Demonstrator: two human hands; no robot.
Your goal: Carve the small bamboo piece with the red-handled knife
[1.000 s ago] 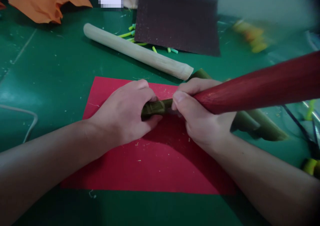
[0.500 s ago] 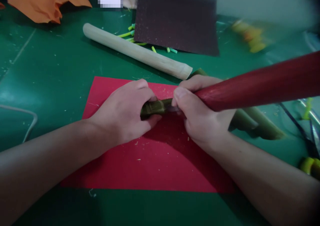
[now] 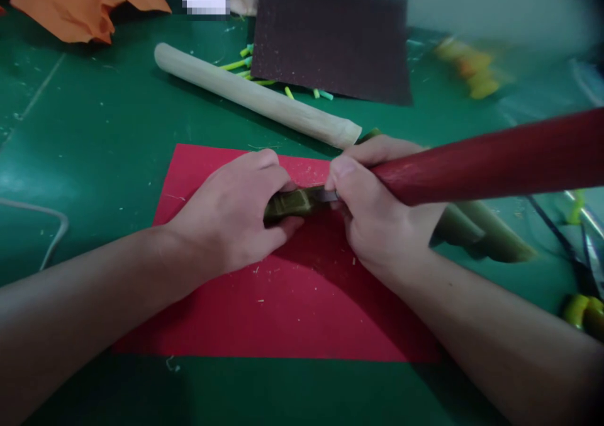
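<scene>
My left hand is wrapped round a short piece of green bamboo with a ridged joint, over the red sheet. My right hand grips a knife with a long, thick red handle that runs out past the right edge. Its short metal blade lies against the bamboo's right end, close to my right thumb and fingers. The blade's tip and edge are hard to make out. Small pale shavings are scattered on the red sheet below my hands.
A peeled pale bamboo stick lies beyond the red sheet. Behind it, a dark sheet partly covers green strips. Green bamboo pieces lie behind my right wrist, yellow-handled scissors at the right, crumpled orange paper far left.
The red handle has dipped slightly, and my right thumb has shifted a little, so more of the metal blade shows. My left hand and the bamboo stay nearly still.
</scene>
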